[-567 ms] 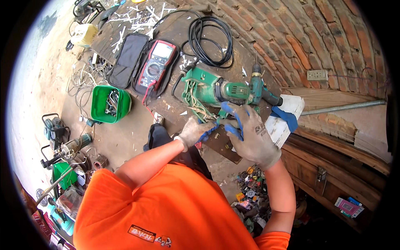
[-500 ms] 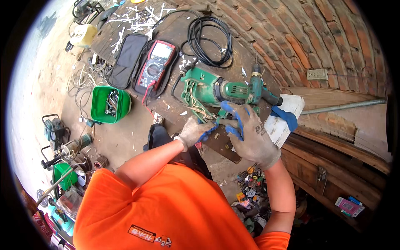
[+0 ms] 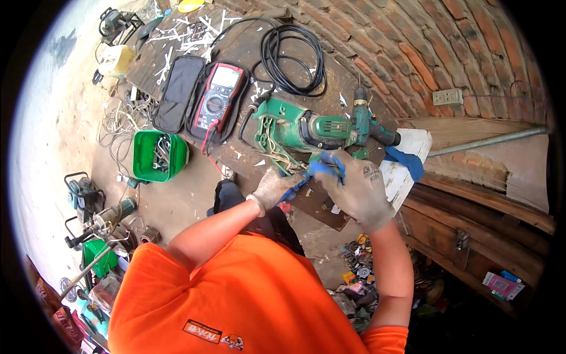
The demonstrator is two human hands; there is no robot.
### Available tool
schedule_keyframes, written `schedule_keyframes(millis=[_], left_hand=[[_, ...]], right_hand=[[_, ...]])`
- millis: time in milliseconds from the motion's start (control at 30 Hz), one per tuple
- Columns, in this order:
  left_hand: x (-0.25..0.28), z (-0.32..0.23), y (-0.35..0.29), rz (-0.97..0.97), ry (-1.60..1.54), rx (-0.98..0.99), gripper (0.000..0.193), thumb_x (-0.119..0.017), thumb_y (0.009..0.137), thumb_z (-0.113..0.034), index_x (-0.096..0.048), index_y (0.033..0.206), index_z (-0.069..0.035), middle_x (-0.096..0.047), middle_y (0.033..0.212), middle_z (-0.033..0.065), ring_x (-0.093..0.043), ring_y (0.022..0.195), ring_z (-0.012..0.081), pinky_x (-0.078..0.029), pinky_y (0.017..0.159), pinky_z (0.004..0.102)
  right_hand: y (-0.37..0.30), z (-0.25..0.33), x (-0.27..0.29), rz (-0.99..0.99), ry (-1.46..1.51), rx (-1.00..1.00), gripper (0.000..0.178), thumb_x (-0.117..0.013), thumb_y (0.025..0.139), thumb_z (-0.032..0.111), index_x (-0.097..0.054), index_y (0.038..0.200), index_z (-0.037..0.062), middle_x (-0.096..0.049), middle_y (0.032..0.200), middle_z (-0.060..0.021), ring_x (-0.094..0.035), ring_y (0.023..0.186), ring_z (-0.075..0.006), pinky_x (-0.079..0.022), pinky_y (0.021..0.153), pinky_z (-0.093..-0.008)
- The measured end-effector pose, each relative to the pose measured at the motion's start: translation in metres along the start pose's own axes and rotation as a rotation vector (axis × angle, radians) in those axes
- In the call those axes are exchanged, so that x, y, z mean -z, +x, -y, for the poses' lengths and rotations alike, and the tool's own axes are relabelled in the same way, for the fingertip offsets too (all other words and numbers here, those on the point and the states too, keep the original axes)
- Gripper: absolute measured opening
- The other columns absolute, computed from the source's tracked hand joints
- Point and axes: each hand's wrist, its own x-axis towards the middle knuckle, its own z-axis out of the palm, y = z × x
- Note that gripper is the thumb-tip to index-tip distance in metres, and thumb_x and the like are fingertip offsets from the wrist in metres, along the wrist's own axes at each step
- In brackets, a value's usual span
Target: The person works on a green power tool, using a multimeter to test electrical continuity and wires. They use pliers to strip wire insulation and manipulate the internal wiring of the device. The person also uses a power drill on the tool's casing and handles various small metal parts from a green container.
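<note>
A green power drill lies opened on the dark workbench, pale wires spilling from its housing. My gloved right hand grips blue-handled pliers whose jaws point at those wires. My gloved left hand is closed beside the wires, touching a blue handle below the pliers; what its fingers pinch is hidden.
A red multimeter in its black case and a coiled black cable lie on the bench. A green box of metal parts, power tools and loose wire sit on the floor at left. A brick wall is behind.
Both hands stay at the drill's wires; the pliers have shifted only slightly. Nothing else has moved.
</note>
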Motion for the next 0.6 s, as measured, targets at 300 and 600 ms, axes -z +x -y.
schedule_keyframes(millis=[300,600], left_hand=[[0.013,-0.027,0.006,0.103,-0.077,0.367,0.028,-0.066,0.089,-0.021,-0.068,0.113,-0.008,-0.067,0.091,0.0154,-0.064,0.076,0.0216,-0.051,0.072,0.0358],[0.056,-0.081,-0.016,0.362,0.642,0.269,0.046,-0.063,0.088,-0.040,-0.061,0.116,-0.004,-0.066,0.108,0.0176,-0.064,0.100,0.0303,-0.049,0.088,0.0385]], right_hand=[[-0.018,-0.018,-0.015,-0.452,0.811,0.010,0.016,-0.069,0.082,0.013,-0.065,0.092,0.0022,-0.061,0.090,-0.0079,-0.060,0.073,-0.0164,-0.049,0.069,-0.0279],[-0.009,-0.048,-0.122,-0.317,0.202,0.084,0.057,-0.064,0.087,0.022,-0.044,0.138,0.0088,-0.046,0.136,-0.0210,-0.058,0.110,-0.0412,-0.051,0.088,-0.0474]])
